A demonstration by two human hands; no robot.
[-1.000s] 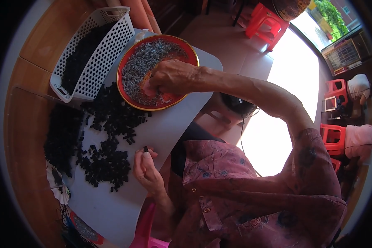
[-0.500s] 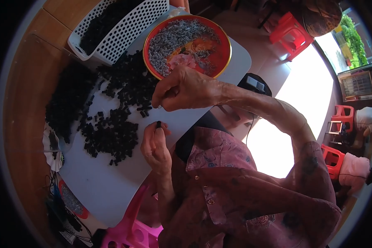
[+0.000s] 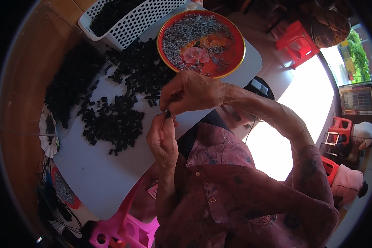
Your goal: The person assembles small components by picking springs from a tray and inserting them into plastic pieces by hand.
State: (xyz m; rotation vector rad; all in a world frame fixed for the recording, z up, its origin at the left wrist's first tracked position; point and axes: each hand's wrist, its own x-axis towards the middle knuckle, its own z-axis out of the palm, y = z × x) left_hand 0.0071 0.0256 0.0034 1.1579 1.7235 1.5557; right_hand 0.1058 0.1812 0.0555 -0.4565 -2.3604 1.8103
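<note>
My left hand [image 3: 164,140] pinches a small black tube-like piece [image 3: 168,114] upright between thumb and fingertips. Directly above it, my right hand [image 3: 196,93] is closed, its fingertips meeting the top of that piece; whatever it holds is too small or hidden to make out. Beyond my right hand lies a round red tray [image 3: 238,53] with a gold rim and a flower pattern, bearing many small silvery metal bits [image 3: 180,37]. Left of my hands, loose short black pieces [image 3: 115,124] like the held one are spread over the white table [image 3: 95,177].
A white perforated basket [image 3: 136,25] filled with black pieces stands at the far left, beside a dark heap [image 3: 70,80]. A pink plastic stool [image 3: 130,225] is near the table's lower edge. Red stools [image 3: 297,43] stand on the floor at right.
My hands, apart before, have come together at the black piece. The left hand rose toward the right one. The whole view has shifted slightly, so table and tray appear farther up and right.
</note>
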